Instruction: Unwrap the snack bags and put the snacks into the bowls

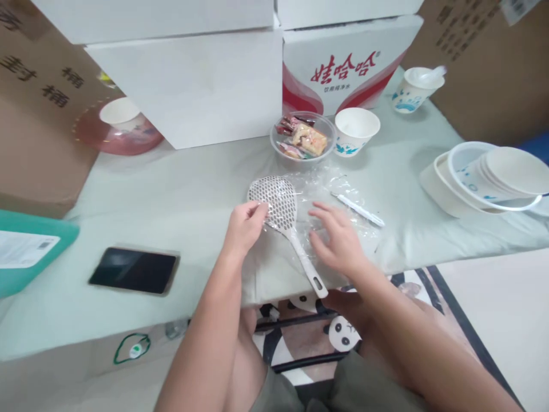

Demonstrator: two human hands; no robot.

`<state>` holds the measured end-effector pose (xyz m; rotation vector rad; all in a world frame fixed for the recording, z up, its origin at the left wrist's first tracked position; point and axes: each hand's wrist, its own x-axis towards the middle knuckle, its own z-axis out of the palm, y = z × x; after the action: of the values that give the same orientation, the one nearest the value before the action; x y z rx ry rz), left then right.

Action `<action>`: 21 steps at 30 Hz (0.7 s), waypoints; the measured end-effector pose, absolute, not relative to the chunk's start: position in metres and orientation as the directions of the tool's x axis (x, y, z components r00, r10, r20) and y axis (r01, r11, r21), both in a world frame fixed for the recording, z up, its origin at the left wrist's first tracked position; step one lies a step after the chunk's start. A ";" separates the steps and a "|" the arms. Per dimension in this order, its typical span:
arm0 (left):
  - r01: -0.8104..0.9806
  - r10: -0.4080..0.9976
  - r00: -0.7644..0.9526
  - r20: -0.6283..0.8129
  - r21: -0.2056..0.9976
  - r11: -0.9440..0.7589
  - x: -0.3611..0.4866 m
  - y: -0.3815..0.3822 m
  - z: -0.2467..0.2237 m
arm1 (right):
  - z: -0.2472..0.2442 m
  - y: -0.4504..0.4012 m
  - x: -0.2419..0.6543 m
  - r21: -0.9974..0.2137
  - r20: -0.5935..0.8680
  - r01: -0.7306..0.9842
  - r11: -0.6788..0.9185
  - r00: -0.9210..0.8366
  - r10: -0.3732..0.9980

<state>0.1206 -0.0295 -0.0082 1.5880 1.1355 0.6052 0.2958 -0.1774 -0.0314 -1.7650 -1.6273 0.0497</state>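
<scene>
A pale skimmer (278, 200) with a perforated head lies on the cloth-covered table, its slotted handle pointing toward me and reaching the front edge. At the left side of its head, my left hand (247, 224) is closed, pinching clear plastic film that glints over the holes. My right hand (337, 237) hovers just right of the handle with fingers apart, holding nothing. Crinkled clear plastic (317, 183) spreads behind and to the right of the skimmer. On it rests a slim white pen-like object (358, 210), beyond my right fingertips.
A clear bowl of wrapped snacks (303, 137) and a paper cup (357, 131) stand behind. Another cup (416, 91) is farther right, near stacked containers (446, 183). A phone (135, 270) and green container (34, 246) lie left. White boxes (206, 91) block the back.
</scene>
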 end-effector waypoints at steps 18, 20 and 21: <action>0.300 0.987 -0.046 -0.157 0.940 0.163 0.098 -0.003 -0.016 | -0.037 -0.196 0.288 -0.370 -0.014 0.929 0.022 -0.029 0.999; 0.381 0.995 -0.041 -0.094 0.919 0.103 0.092 0.002 -0.021 | -0.038 -0.199 0.289 -0.361 -0.010 0.932 0.041 -0.048 0.999; 0.410 0.998 -0.016 -0.066 0.910 0.067 0.088 0.006 -0.023 | -0.038 -0.200 0.290 -0.361 0.000 0.931 0.052 -0.056 0.998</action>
<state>0.0882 0.0056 -0.0228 1.4568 1.5454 0.9294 0.2901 -0.2005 -0.0383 -1.9667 -2.0798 0.3886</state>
